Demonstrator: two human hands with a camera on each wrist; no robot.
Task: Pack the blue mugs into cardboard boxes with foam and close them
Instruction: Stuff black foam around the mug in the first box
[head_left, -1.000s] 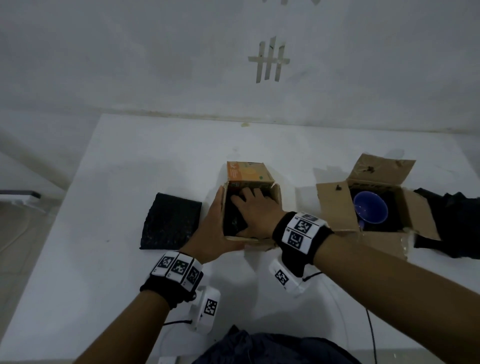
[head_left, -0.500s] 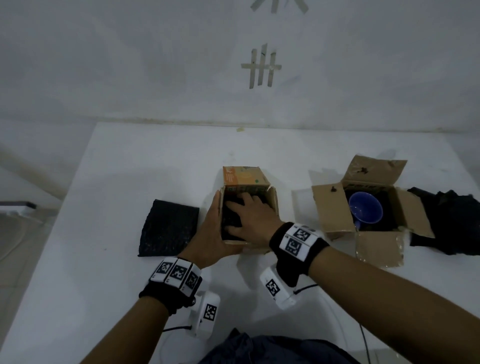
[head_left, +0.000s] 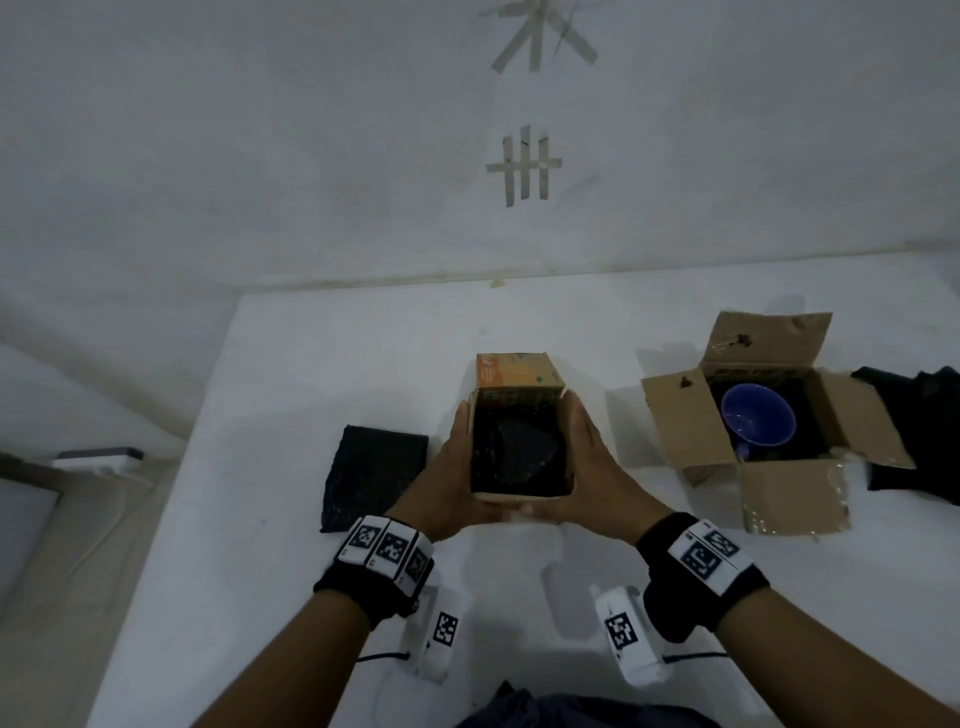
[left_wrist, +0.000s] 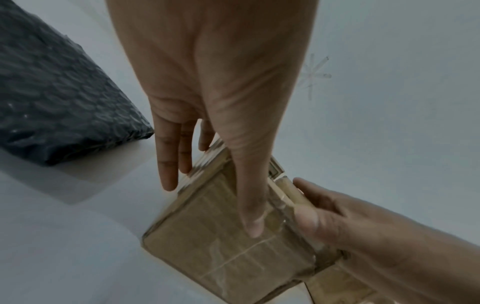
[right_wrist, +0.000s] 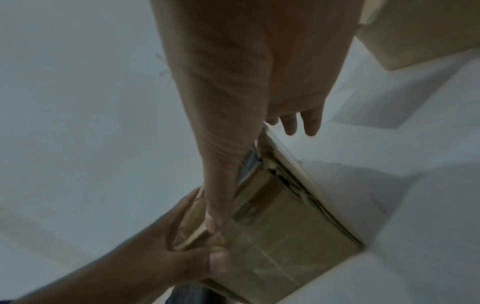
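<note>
A small cardboard box (head_left: 519, 374) with an orange far flap stands open at the table's middle, black foam (head_left: 514, 452) filling its mouth. No mug shows in it. My left hand (head_left: 452, 467) clasps its left side and my right hand (head_left: 592, 467) its right side, thumbs meeting on the near face. The left wrist view shows my left hand (left_wrist: 207, 144) with fingers down the box (left_wrist: 221, 257) wall. My right hand (right_wrist: 233, 102) lies likewise on the box (right_wrist: 285, 236). A larger open box (head_left: 675, 415) at the right holds a blue mug (head_left: 758, 421) on black foam.
A folded black foam sheet (head_left: 371, 462) lies just left of my left hand. More black foam (head_left: 914, 431) sits at the table's right edge, beyond the larger box. The white table (head_left: 311, 364) meets a white wall at the back.
My right hand has come out of the small box, where it lay on the foam, and now holds the box's right side. The left hand stays on the left side.
</note>
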